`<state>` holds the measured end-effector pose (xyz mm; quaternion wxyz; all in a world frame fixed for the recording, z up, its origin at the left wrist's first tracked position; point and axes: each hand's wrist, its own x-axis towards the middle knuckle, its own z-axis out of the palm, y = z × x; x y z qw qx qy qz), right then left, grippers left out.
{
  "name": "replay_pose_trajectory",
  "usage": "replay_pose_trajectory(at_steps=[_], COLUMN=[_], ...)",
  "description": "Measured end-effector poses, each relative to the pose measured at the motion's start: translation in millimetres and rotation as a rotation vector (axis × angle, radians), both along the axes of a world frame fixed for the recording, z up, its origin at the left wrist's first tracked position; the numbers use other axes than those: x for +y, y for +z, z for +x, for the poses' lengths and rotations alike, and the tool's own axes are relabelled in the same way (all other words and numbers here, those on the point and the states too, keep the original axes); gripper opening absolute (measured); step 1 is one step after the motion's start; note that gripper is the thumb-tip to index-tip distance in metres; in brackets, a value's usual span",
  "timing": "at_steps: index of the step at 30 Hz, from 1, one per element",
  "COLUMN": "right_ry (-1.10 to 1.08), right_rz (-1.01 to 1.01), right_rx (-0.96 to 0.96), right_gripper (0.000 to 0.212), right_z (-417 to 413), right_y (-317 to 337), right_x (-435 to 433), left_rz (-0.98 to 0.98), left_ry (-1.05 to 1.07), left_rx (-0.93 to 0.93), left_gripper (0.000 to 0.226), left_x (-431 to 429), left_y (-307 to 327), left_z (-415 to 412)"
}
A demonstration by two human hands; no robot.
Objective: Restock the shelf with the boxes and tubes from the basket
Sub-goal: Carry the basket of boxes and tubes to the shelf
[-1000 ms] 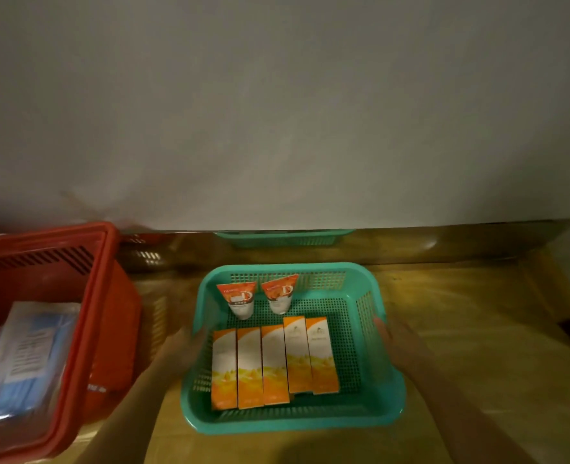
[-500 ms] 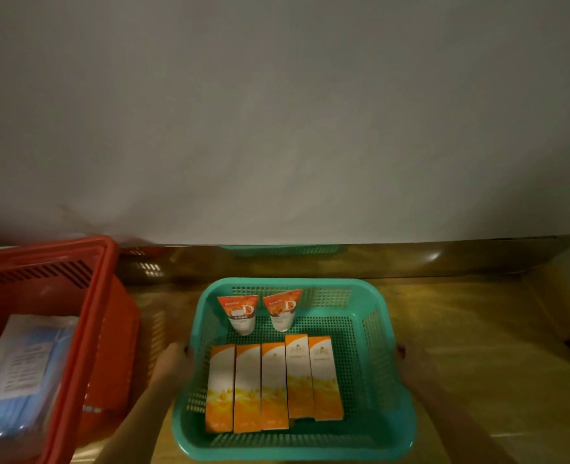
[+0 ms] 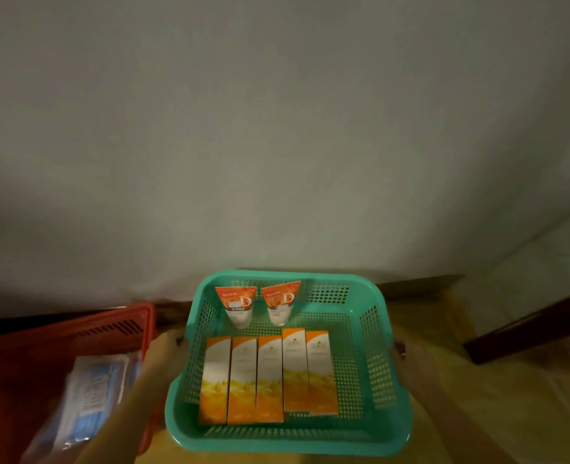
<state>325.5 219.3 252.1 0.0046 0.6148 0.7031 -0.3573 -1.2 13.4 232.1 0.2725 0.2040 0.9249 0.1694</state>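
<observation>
A plain grey wall (image 3: 277, 128) fills the upper view; below it a yellowish counter (image 3: 478, 396) is seen in dim light. A teal basket (image 3: 370, 433) is gripped at both side rims: left hand (image 3: 166, 346) at the left rim, fingers (image 3: 176, 338) curled over the edge; right hand (image 3: 411, 356) at the right rim, mostly hidden behind the basket wall, fingers not clearly seen. Inside, five orange-and-white boxes (image 3: 267, 376) lie flat side by side betw. the hands, not touched by either. Two orange-topped tubes (image 3: 260, 306) stand cap-down at the far wall. A red basket (image 3: 76, 329) w/ a blue-and-white packet (image 3: 92, 390) sits just left.
</observation>
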Motion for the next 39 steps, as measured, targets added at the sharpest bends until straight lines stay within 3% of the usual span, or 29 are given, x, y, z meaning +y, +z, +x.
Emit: replay_pose_trajectory(at_steps=[8, 12, 15, 18, 21, 31, 36, 39], right_ry=[-0.112, -0.212, -0.308, -0.398, -0.513, -0.968, -1.211, -1.358], right_rz=[0.036, 0.077, 0.089, 0.195, 0.198, 0.201, 0.218, 0.199], right_rx=[0.044, 0.026, 0.051, 0.053, 0.035, -0.017, -0.014, -0.008], right_gripper=[0.028, 0.027, 0.024, 0.044, 0.022, 0.028, 0.029, 0.029], right_z=[47.3, 84.2, 115.4, 155.1, 180.6, 281.1, 327.1, 349.7], right_y=[221.5, 307.8, 352.9, 366.0, 391.7, 434.4, 437.1, 434.4], right_x=[-10.3, -28.8, -51.9, -78.4, -115.0, -291.2, -409.3, -484.6], left_rz=[0.002, 0.004, 0.011, 0.006, 0.020, 0.117, 0.119, 0.113], left_ry=[-0.099, -0.187, -0.264, -0.389, -0.522, -0.967, -1.271, -1.382], left_rx=[-0.036, -0.064, -0.037, -0.029, -0.040, -0.077, -0.075, -0.087], left_gripper=[0.024, 0.023, 0.035, 0.039, 0.034, 0.018, 0.039, 0.026], left_x=[10.8, 22.2, 32.8, 42.1, 52.8, 43.6, 8.2, -28.8], left_y=[209.8, 302.5, 354.2, 388.1, 412.0, 466.7, 475.9, 477.2], left_z=[27.4, 54.5, 76.9, 96.4, 118.1, 239.4, 321.5, 372.4])
